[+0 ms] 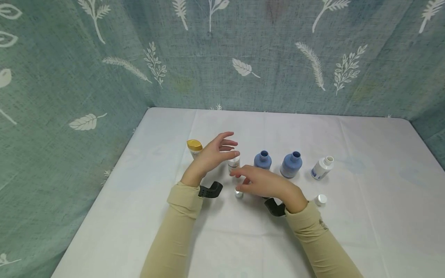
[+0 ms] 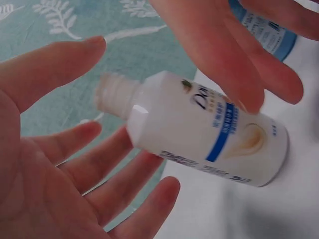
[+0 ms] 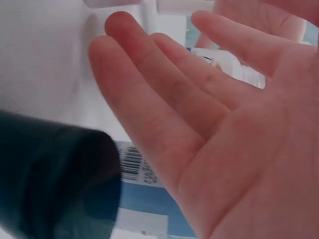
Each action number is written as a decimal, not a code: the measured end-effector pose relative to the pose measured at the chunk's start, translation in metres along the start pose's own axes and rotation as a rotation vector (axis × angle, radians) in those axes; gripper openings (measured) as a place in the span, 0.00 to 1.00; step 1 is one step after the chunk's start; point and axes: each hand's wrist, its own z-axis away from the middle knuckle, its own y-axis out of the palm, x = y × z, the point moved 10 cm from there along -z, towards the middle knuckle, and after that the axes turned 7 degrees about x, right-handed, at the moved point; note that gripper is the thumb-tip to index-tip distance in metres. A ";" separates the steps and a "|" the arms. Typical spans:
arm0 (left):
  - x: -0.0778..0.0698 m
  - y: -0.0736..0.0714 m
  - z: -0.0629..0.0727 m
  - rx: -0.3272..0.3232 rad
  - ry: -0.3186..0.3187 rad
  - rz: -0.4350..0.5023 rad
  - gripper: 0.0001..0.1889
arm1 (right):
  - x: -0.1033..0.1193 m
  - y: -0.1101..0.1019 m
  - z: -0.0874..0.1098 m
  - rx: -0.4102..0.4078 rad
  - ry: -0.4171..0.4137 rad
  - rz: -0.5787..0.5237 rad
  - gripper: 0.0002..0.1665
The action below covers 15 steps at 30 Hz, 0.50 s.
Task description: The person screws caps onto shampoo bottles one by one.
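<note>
A white Dove bottle [image 2: 209, 134] with a bare threaded neck stands between the two hands. My left hand [image 1: 213, 156] is beside its top, fingers spread and loosely bent, gripping nothing. In the left wrist view its fingertips lie by the bottle's shoulder; whether they touch cannot be told. In front of the bottle is my right hand [image 1: 262, 181], fingers fairly straight and apart; their tips overlap the label in the left wrist view. Under its fingertips a small silvery-white cap [image 1: 238, 194] is on the table, partly hidden. The right palm [image 3: 249, 144] holds nothing.
Left of the hands stands a bottle with a yellow cap [image 1: 194, 145]. To the right are two uncapped blue bottles [image 1: 291, 165], an uncapped white bottle [image 1: 322, 167] and a white cap [image 1: 321, 199]. A blurred dark cylinder [image 3: 50, 174] fills the right wrist view's lower left.
</note>
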 end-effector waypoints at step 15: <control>0.043 -0.003 -0.021 -0.034 0.035 -0.028 0.15 | 0.003 0.025 -0.014 0.080 -0.027 0.120 0.20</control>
